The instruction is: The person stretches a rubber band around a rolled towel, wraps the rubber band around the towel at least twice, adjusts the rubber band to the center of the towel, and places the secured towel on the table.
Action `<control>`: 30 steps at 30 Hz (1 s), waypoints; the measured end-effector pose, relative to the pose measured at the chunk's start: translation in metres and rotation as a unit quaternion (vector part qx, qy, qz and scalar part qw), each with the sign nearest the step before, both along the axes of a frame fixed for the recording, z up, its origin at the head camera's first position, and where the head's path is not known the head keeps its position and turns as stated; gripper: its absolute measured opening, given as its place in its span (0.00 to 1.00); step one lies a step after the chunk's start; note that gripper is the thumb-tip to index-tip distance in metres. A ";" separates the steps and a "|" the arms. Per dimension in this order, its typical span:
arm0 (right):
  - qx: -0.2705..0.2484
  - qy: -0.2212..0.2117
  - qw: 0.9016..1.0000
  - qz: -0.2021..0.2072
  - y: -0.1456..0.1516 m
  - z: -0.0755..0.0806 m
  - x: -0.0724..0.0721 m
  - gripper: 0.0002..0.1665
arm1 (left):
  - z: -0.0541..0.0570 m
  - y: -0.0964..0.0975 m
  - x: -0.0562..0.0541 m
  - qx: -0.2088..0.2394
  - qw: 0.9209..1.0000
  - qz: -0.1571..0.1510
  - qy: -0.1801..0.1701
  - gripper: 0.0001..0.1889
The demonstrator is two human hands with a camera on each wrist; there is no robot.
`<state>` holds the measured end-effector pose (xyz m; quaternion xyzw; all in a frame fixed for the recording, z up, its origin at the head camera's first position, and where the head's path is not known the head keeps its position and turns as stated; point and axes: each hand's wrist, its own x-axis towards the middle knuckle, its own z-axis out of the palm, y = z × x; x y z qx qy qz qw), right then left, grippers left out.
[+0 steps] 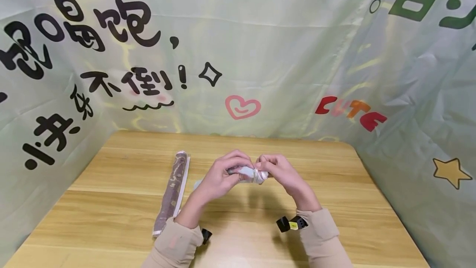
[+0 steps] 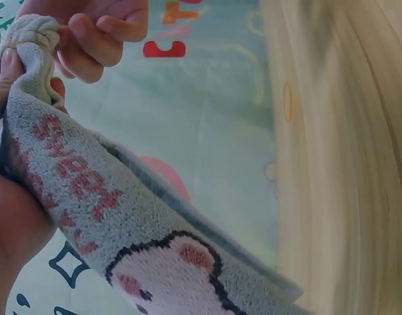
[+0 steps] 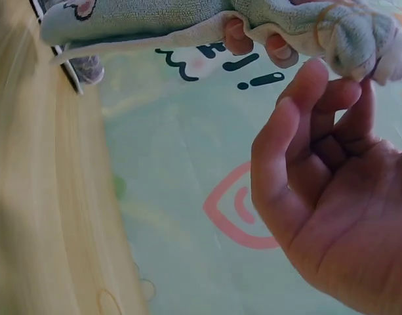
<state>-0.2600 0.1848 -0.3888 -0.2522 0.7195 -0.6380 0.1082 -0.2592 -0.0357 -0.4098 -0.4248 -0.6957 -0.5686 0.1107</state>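
Note:
A light grey-blue towel [image 2: 89,164] with a pink bear face and red lettering is folded lengthwise, one end bunched into a knob. Around the bunched end runs a thin rubber band [image 3: 322,26]. My left hand [image 1: 221,177] grips the towel just below that band, its thumb laid along the cloth. At the knob, my right hand [image 1: 284,173] pinches with thumb and fingertips, other fingers curled loosely beneath. The towel is held up above the wooden table, its long part sloping away from the hands, mostly behind the left hand in the head view.
A rolled purple-brown patterned cloth [image 1: 172,189] with a white edge lies on the table [image 1: 122,177], left of the left forearm. Printed fabric walls [image 1: 260,53] enclose the table at the back and both sides. A small black camera [image 1: 291,223] is worn on the right wrist.

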 end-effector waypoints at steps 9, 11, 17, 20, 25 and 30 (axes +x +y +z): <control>-0.120 -0.032 0.987 0.104 -0.002 -0.006 -0.003 0.16 | 0.003 -0.003 0.003 0.040 0.997 0.003 -0.060 0.10; -0.139 -0.035 0.984 0.111 -0.003 -0.005 -0.003 0.16 | 0.004 -0.004 0.004 0.050 0.996 0.009 -0.072 0.10; -0.145 0.003 0.989 0.001 -0.009 -0.002 0.003 0.14 | 0.005 -0.003 0.005 0.072 0.992 0.050 -0.096 0.12; -0.127 0.054 0.988 -0.066 -0.013 0.000 0.006 0.11 | 0.006 -0.003 0.004 0.089 0.988 0.083 -0.100 0.13; -0.096 0.137 0.980 -0.109 -0.017 -0.001 0.007 0.17 | 0.008 -0.002 0.004 0.092 0.983 0.117 -0.107 0.14; -0.083 0.132 0.978 -0.139 -0.023 -0.001 0.008 0.16 | 0.009 0.000 0.005 0.058 0.985 0.138 -0.089 0.12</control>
